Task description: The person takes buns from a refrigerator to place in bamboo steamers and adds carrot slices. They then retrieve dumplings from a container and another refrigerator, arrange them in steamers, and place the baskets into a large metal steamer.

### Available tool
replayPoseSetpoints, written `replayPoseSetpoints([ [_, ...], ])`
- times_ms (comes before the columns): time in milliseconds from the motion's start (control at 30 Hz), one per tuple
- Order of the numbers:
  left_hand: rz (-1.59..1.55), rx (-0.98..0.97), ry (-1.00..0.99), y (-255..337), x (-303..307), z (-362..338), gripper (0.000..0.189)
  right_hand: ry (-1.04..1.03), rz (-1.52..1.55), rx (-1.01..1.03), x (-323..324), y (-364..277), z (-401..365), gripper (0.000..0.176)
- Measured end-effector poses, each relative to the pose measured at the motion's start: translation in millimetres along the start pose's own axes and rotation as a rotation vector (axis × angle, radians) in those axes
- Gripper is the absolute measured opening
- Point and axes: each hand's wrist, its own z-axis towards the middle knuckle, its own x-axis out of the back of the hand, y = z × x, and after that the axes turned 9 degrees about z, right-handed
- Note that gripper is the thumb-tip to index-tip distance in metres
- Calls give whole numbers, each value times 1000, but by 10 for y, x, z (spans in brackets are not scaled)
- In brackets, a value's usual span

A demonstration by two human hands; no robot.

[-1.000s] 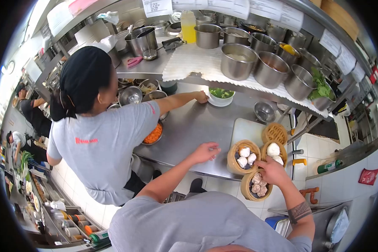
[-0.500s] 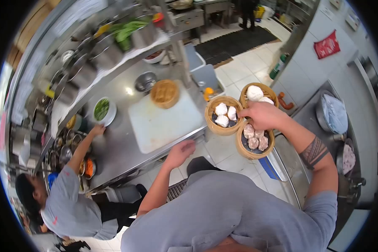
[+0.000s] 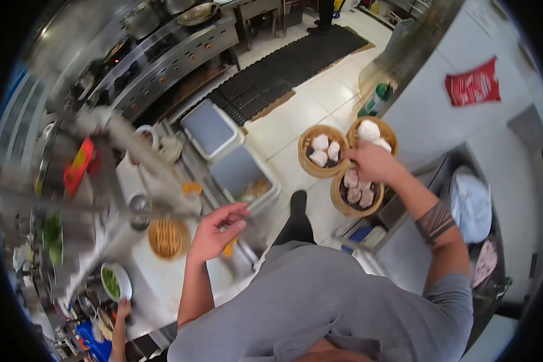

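Note:
My right hand [image 3: 371, 161] grips three round bamboo steamers together where their rims meet. One steamer [image 3: 305, 163] holds several white dumplings, another [image 3: 338, 202] holds several pinkish meat dumplings, and the third [image 3: 394, 137] holds white buns. The steamers hang over the floor, in front of my body. To the left, my left hand [image 3: 220, 230] is raised with fingers apart and nothing in it. Beyond it, a bamboo steamer [image 3: 168, 239] sits on a white cutting board [image 3: 208, 274].
A co-worker's hand [image 3: 123, 309] is at a white bowl of greens [image 3: 122, 280]. Grey bins [image 3: 214, 130] stand beside the counter, with a black floor mat [image 3: 283, 75] beyond. A metal sink area [image 3: 443, 160] with a bagged bowl [image 3: 469, 205] lies right; stoves [image 3: 175, 72] stand back left.
The view has turned, bringing the stoves and bins into sight and shifting the counter to the lower left. My left hand has risen and spread its fingers; my right still holds the steamers.

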Motion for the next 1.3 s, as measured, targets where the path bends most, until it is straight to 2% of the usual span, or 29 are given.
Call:
replayPoseSetpoints([
  [67, 172, 57, 98, 31, 93, 866, 43, 2, -13, -112, 157, 426, 456, 49],
  [100, 309, 102, 94, 177, 143, 1376, 40, -14, -27, -99, 292, 680, 714, 49],
  [133, 299, 115, 107, 336, 151, 1846, 40, -25, -31, -144, 416, 935, 930, 49],
  [200, 568, -79, -23, 704, 176, 2793, 41, -13, -26, -176, 737, 1407, 1375, 49],
  [233, 594, -74, -7, 793, 183, 3215, 41, -6, -25, -168, 816, 1622, 1614, 49],
  [300, 555, -231, -224, 922, 121, 4213, 45, 5, -30, -185, 1167, 2078, 2024, 47],
  [367, 580, -294, -252, 936, 86, 5201, 44, 32, -37, -168, 1523, 2525, 2525, 47],
  [433, 603, -344, -284, 758, 96, 6286, 44, 49, -37, -147, 1866, 3014, 3079, 46],
  [500, 633, -202, -274, 336, 102, 7291, 47, 50, -11, -143, 2169, 3433, 3622, 45],
  [567, 587, -45, -138, -199, 192, 8027, 47, 48, -23, -102, 2266, 4092, 4221, 45],
  [600, 681, -110, -17, -767, 276, 8327, 47, 53, -46, -65, 2467, 4411, 4562, 45],
  [633, 717, -41, 62, -1488, 383, 8519, 44, 78, -50, -50, 2744, 4647, 4897, 45],
  [667, 689, 228, 73, -1951, 491, 8508, 52, 63, -72, -52, 3004, 4820, 5216, 47],
  [700, 1032, -13, 40, -3199, 610, 8302, 56, 25, -86, -63, 3202, 4914, 5449, 48],
  [733, 836, 504, -268, -2990, 706, 8064, 54, -27, -104, -70, 3344, 5030, 5689, 50],
  [767, 881, 484, -68, -3080, 677, 7588, 49, -48, -92, -85, 3535, 5165, 5995, 54],
  [867, 631, 1013, -190, -2816, 658, 6948, 44, -51, -114, -28, 3964, 5669, 6913, 57],
  [933, 492, 1188, -205, -2742, 607, 7120, 40, -53, -136, 0, 4185, 6063, 7541, 60],
  [1000, 399, 1241, -214, -2771, 545, 7595, 37, -73, -125, 1, 4429, 6259, 8156, 58],
  [1100, 331, 1168, -206, -3122, 599, 8993, 34, -48, -102, 17, 4661, 6619, 9070, 51],
  [1167, 366, 1018, -190, -3420, 914, 10271, 33, -7, -105, 47, 4857, 6814, 9655, 47],
  [1233, 481, 728, -142, -3817, 1509, 12025, 33, -6, -106, 45, 5148, 6946, 10200, 47],
  [1267, 502, 544, -75, -4043, 2035, 13091, 33, 19, -76, 46, 5204, 6771, 10622, 46],
  [1300, -70, 634, 201, -3613, 2539, 14201, 24, 19, -75, 34, 5345, 6798, 10870, 48],
])
